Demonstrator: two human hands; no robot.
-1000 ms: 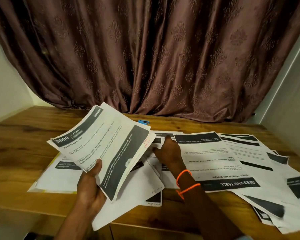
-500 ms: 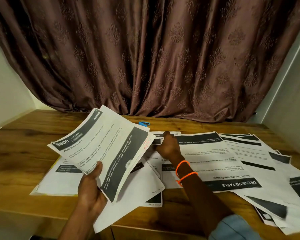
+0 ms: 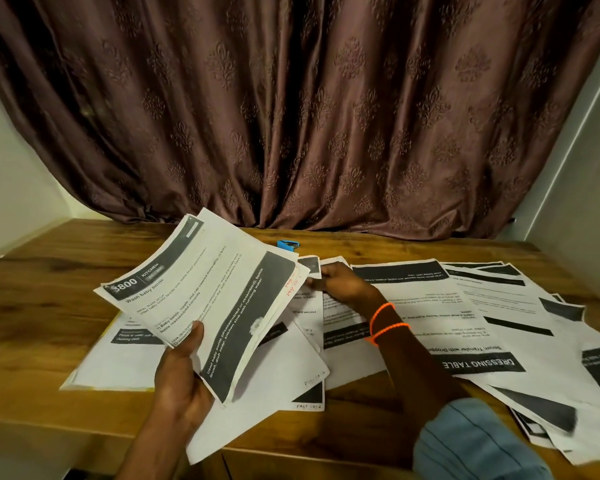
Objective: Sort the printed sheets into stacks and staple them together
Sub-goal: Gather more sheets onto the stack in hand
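Observation:
My left hand [image 3: 182, 374] grips a small stack of printed sheets [image 3: 205, 292], raised and tilted above the wooden table [image 3: 45, 278]; its top page reads "$800 Kitchen, Wash baby bottle". My right hand [image 3: 343, 285], with orange bands at the wrist, reaches over the spread sheets and pinches the edge of one loose sheet [image 3: 329, 265] near the middle of the table. Many more printed sheets [image 3: 465, 317] lie overlapping across the table's middle and right. A small blue stapler [image 3: 288, 244] sits behind the raised stack, partly hidden by it.
A brown patterned curtain [image 3: 309, 116] hangs along the back of the table. White walls close in on the left and right. Some sheets [image 3: 551, 438] overhang the table's front right edge. A flat pile [image 3: 118, 362] lies at the left under the raised stack.
My right hand has shifted slightly left toward the raised stack, fingers now on a sheet's edge. The left hand keeps the stack raised, nearly unmoved.

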